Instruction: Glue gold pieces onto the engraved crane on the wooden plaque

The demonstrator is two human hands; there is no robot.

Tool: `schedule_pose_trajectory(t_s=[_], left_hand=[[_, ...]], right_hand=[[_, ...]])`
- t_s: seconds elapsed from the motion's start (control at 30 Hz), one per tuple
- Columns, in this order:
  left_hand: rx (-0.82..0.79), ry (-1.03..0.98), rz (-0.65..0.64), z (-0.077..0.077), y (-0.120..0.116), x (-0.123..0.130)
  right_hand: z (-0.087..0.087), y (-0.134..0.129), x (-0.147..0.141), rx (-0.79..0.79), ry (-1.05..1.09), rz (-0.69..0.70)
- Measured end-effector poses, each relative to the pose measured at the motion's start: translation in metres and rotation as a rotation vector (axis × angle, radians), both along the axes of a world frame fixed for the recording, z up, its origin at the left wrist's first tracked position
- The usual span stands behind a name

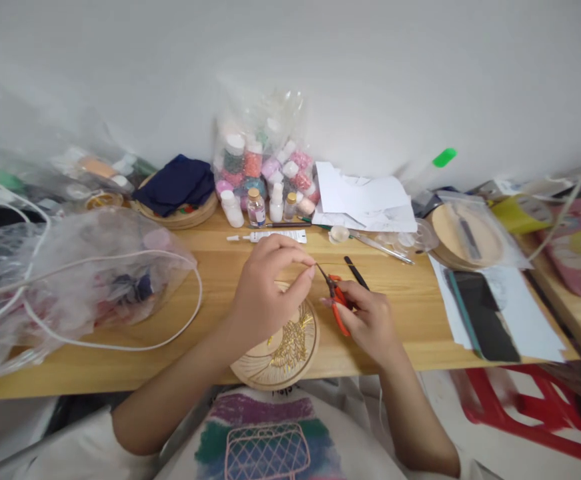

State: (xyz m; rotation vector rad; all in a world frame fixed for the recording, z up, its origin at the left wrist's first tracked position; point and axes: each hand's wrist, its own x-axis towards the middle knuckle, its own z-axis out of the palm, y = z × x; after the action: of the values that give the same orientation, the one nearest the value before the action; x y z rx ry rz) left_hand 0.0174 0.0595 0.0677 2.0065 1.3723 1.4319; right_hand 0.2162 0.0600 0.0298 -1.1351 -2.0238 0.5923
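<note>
My right hand [370, 319] is closed round the red handles of small pliers [339, 303], whose dark tips point up and left. Those tips reach the fingertips of my left hand [275, 283], pinched together above the table. Whatever sits between the left fingertips is too small to make out. Beneath the left hand, a round wooden hoop [311, 353] holds pale fabric with gold stitching or beadwork; the hand hides its upper left part. Black tweezers [356, 272] lie just beyond the right hand.
Small bottles [257, 208], a white tube [290, 236] and a bag of colourful jars [253, 160] stand at the back. Plastic bags and a white cable [120, 345] cover the left. Papers [365, 200] lie behind; a phone [485, 313] is at the right.
</note>
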Motion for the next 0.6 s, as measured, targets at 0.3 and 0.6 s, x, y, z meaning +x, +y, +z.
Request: schedule_pose_trajectory(t_s=[0.3,0.6], left_hand=[[-0.001,0.093,0.013,-0.026,0.022,-0.002],[0.083,0.250,0.105,-0.041,0.028,0.000]], right_hand=[[-0.001,0.014,-0.010,-0.538,0.165,-0.025],[-0.001,0.016,-0.017,-0.751,0.291,0.006]])
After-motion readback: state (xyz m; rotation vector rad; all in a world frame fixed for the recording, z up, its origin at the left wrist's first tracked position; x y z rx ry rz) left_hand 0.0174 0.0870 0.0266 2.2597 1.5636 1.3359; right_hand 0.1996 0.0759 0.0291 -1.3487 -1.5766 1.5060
